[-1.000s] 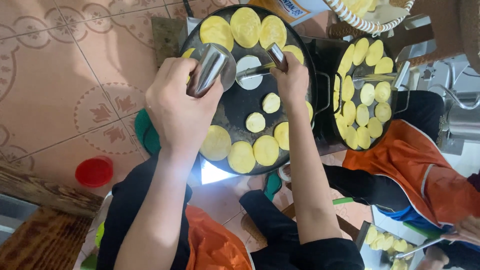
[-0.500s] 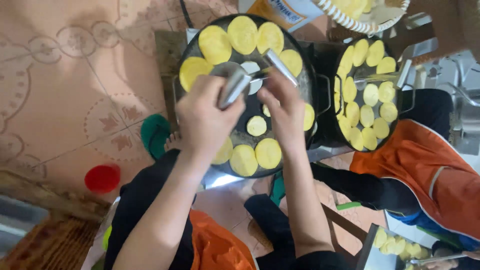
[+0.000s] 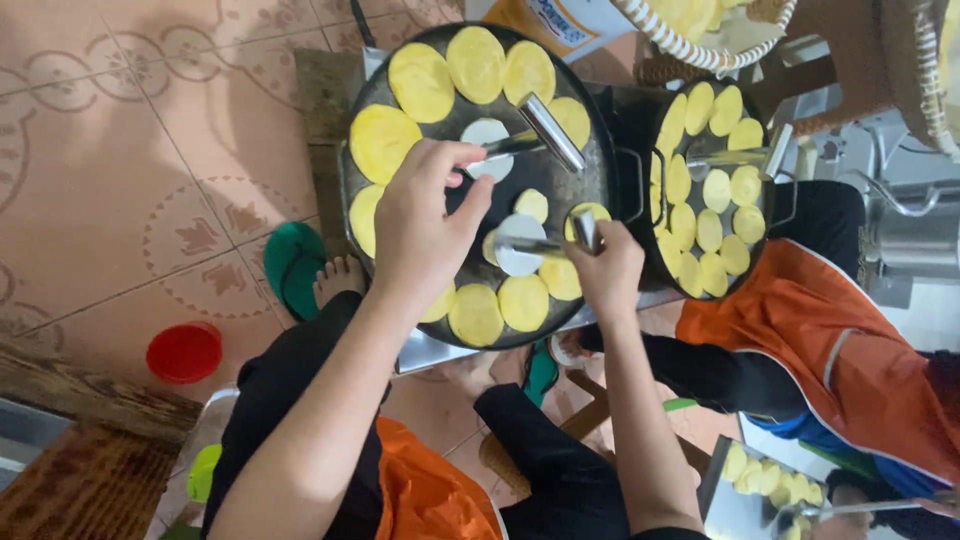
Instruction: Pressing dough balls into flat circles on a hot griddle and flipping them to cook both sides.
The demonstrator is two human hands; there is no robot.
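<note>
Found well along: most of the black round griddle (image 3: 600, 150) already ringed with broad, flattened yellow dough rounds (image 3: 420, 82) along its far and near rim. Left to do, by the look of it: a few smaller, thicker rounds near the middle (image 3: 532, 205), not yet pressed flat. Saw the left grip (image 3: 430, 230) over the griddle's middle, thumb and forefinger pinched on the stem of the upper press (image 3: 487, 135), a round steel plate lying on the pan with its cylinder handle pointing away to the right. Saw the right grip (image 3: 603, 272) closed round the handle of the lower press (image 3: 520, 246), plate down flat on the griddle among the small rounds. Beside it, on the right, a second griddle (image 3: 640, 160) full of smaller yellow rounds, tended by a co-worker in orange clothing (image 3: 800, 330). Compared with half a second earlier: had the left grip wrapped round the upper press's handle above the pan's centre then; shifted since to the stem, with the press set down farther up the pan. Kept the lower press in the right grip throughout.
</note>
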